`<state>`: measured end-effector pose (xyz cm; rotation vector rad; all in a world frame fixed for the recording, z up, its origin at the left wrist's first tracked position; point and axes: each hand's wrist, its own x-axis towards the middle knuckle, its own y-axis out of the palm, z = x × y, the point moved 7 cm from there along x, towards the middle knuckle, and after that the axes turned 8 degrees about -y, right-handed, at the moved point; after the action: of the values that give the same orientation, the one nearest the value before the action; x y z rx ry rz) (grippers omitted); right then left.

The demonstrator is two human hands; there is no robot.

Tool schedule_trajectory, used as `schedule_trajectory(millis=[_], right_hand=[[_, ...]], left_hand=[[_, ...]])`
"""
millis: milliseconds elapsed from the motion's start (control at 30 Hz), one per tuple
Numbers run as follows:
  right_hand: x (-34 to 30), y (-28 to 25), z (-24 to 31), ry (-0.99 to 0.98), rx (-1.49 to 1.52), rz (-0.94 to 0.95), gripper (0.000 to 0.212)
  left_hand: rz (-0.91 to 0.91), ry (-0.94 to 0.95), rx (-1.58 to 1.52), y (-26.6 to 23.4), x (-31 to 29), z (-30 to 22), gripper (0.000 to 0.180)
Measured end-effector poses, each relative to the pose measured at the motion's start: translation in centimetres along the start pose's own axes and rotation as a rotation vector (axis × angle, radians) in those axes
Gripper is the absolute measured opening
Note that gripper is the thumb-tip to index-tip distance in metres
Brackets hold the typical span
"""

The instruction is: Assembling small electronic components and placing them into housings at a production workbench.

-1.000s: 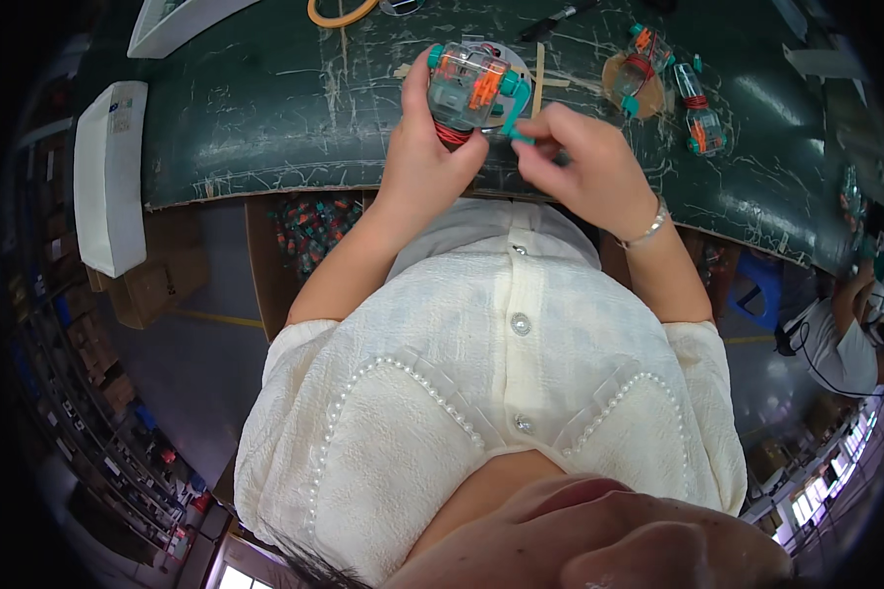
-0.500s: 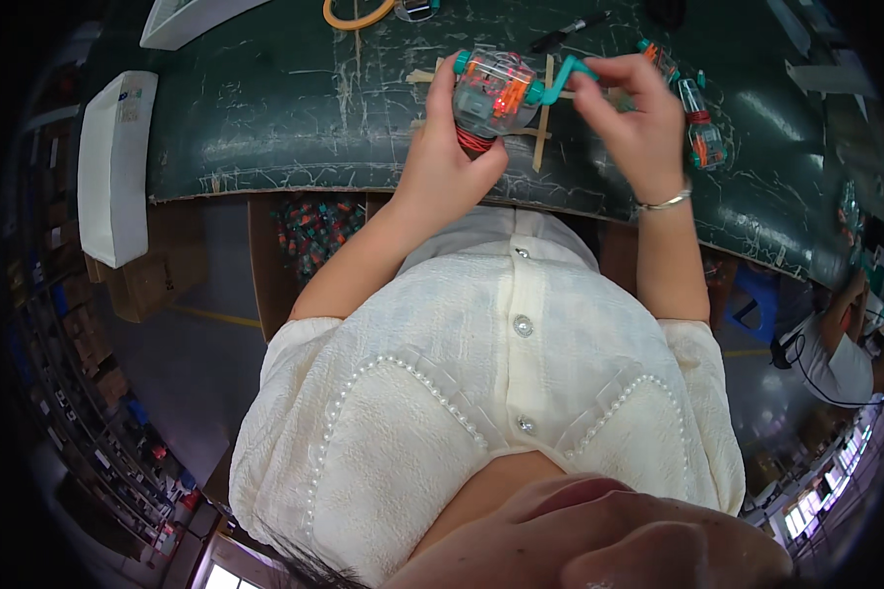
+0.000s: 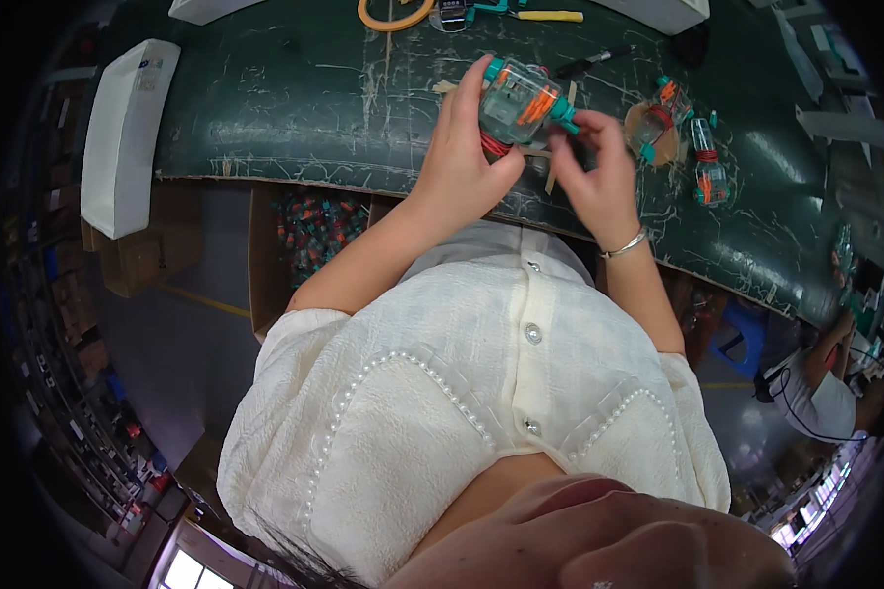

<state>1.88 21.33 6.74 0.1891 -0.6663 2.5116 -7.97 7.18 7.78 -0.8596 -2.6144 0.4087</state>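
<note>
A clear plastic hand-crank generator (image 3: 513,102) with orange gears inside is held above the green table. My left hand (image 3: 462,162) is wrapped round its left side and underside, the fingers partly hidden behind it. A bundle of red wire (image 3: 495,145) shows under the body, by my left thumb. At its right end is a teal crank (image 3: 566,116). My right hand (image 3: 599,177) is closed there, its fingertips on the crank; they cover much of the handle and are slightly blurred.
Two similar devices lie to the right, one with red wire round its middle (image 3: 707,162), one on a round brown piece (image 3: 666,110). A black pen (image 3: 594,62), an orange ring (image 3: 395,22) and a white tray (image 3: 128,137) are around. Someone (image 3: 815,398) sits far right.
The crank has turned from pointing up and right to lying close to the body. My right hand has come in nearer the generator. A red glow inside no longer shows.
</note>
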Motion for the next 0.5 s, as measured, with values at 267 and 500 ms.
schedule_trajectory(millis=[267, 500], right_hand=[[0.3, 0.3, 1.4, -0.137, 0.001, 0.107, 0.051], [-0.3, -1.7, 3.9, -0.139, 0.13, 0.084, 0.026]], left_hand=[[-0.165, -0.193, -0.681, -1.7, 0.4, -2.1, 0.086], [0.162, -0.175, -0.208, 0.8, -1.3, -2.0, 0.083]])
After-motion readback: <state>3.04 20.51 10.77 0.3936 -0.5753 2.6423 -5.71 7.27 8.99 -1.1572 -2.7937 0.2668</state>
